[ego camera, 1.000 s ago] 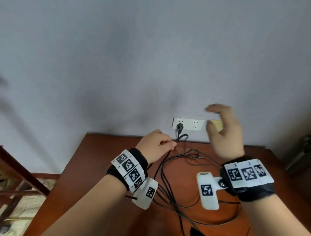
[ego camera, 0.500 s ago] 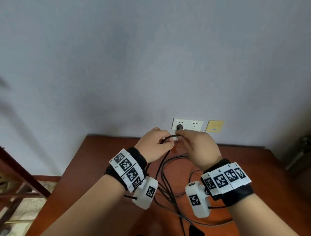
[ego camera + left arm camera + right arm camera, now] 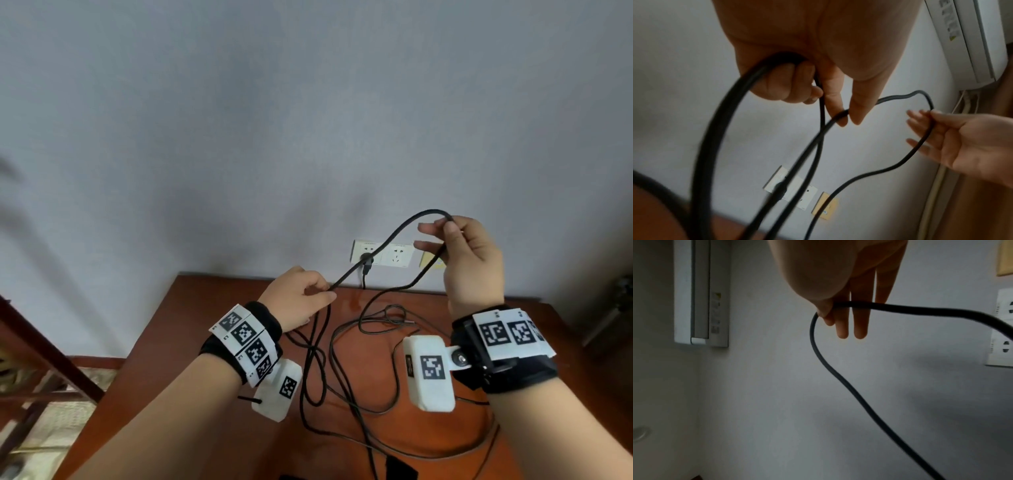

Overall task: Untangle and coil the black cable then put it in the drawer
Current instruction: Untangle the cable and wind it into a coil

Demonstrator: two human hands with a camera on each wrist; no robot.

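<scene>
Thin black cable arches up in a loop, rest tangled below.

Grey wall w/ white sockets, reddish wood table, AC unit up high

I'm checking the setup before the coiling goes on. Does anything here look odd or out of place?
The black cable still lies in crossed, tangled loops on the table, between the left hand and right hand gripping it. A plug sits in the wall socket.
</scene>
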